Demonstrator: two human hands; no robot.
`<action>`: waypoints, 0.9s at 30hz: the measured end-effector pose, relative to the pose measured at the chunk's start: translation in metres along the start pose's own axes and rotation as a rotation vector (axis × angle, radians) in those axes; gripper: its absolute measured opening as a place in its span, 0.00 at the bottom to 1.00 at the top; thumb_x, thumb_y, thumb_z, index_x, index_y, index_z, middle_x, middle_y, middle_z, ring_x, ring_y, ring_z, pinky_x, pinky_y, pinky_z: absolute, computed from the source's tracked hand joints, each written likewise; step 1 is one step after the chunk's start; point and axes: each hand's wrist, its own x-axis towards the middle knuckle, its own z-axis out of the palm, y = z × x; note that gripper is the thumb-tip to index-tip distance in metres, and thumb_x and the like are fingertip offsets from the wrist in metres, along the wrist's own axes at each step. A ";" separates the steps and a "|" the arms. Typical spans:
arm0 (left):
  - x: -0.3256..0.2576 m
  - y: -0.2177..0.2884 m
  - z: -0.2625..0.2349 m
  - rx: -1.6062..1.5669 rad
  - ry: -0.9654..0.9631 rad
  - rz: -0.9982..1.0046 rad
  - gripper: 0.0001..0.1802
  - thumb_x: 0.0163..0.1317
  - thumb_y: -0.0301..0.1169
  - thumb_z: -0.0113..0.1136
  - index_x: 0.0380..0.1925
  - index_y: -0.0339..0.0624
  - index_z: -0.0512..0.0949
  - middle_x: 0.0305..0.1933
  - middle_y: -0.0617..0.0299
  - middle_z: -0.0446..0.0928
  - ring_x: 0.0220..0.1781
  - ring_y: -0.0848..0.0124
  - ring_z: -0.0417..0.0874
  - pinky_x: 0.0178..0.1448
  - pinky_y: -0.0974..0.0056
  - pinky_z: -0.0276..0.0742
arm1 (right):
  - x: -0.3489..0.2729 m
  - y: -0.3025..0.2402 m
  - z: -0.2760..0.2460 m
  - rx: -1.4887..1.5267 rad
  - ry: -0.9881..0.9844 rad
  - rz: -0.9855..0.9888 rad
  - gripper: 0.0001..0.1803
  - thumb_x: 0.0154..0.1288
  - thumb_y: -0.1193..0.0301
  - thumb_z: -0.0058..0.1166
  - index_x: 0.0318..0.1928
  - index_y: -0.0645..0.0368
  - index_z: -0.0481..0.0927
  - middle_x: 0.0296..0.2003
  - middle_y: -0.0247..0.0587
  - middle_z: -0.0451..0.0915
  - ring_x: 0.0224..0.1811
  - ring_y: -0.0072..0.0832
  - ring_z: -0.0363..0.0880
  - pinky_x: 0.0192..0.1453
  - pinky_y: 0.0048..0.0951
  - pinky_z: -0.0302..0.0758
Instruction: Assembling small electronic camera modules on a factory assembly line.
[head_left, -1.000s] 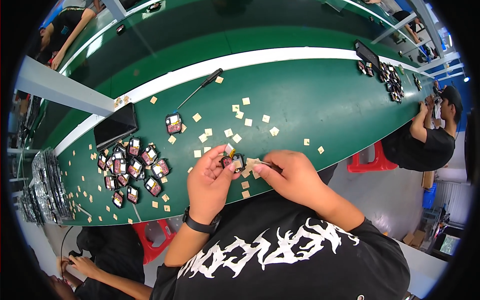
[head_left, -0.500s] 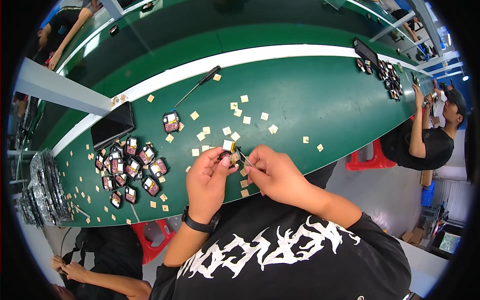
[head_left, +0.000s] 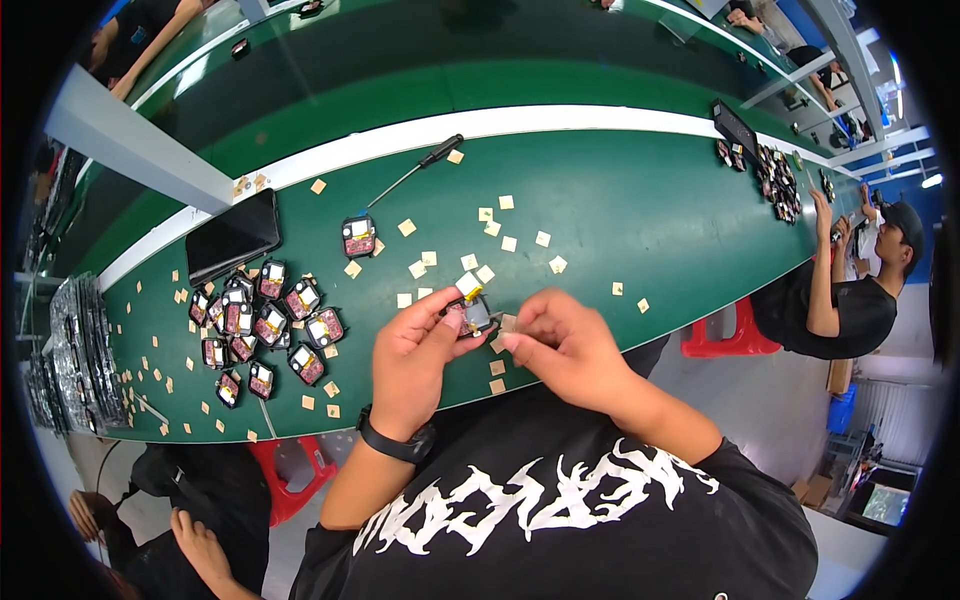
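Note:
My left hand (head_left: 408,352) grips a small watch-like electronic module (head_left: 470,318) between thumb and fingers, above the front edge of the table. A white battery with yellow tape (head_left: 468,287) stands up from the module's far side, exposing a grey area inside. Close to the module's right side, my right hand (head_left: 568,352) has its thumb and forefinger drawn together. Whatever sits between those fingertips is too small to make out. Small beige squares (head_left: 497,368) lie on the table below the hands.
Similar modules (head_left: 270,323) are heaped at the left, with one module (head_left: 358,236) apart from them. A screwdriver (head_left: 415,170) and a black tray (head_left: 235,237) lie behind on the green table (head_left: 620,200). Co-workers sit on both sides; a red stool (head_left: 730,335) stands at right.
My right fingertips have shifted slightly right from the module, and the thin tool-like piece seen between them and the module no longer shows clearly. More of the module's grey inside is visible.

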 end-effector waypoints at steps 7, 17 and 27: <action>-0.003 -0.013 -0.005 0.273 -0.074 0.142 0.14 0.74 0.21 0.58 0.57 0.29 0.77 0.52 0.56 0.81 0.52 0.72 0.84 0.55 0.62 0.89 | 0.040 -0.023 -0.002 -0.154 0.013 0.022 0.13 0.68 0.72 0.68 0.48 0.64 0.82 0.25 0.23 0.75 0.25 0.09 0.66 0.28 0.18 0.63; -0.002 -0.014 -0.003 0.079 0.012 0.218 0.10 0.72 0.17 0.57 0.51 0.28 0.76 0.45 0.56 0.81 0.45 0.75 0.86 0.54 0.66 0.87 | 0.021 -0.009 0.009 0.012 0.065 0.101 0.05 0.69 0.75 0.64 0.39 0.65 0.82 0.25 0.24 0.78 0.25 0.07 0.69 0.27 0.16 0.63; 0.001 -0.020 -0.010 0.073 -0.032 0.269 0.09 0.70 0.14 0.56 0.49 0.28 0.75 0.47 0.55 0.82 0.46 0.74 0.86 0.52 0.68 0.85 | 0.023 -0.006 0.019 -0.116 0.120 -0.049 0.04 0.65 0.78 0.68 0.38 0.67 0.87 0.30 0.29 0.81 0.27 0.11 0.73 0.29 0.20 0.68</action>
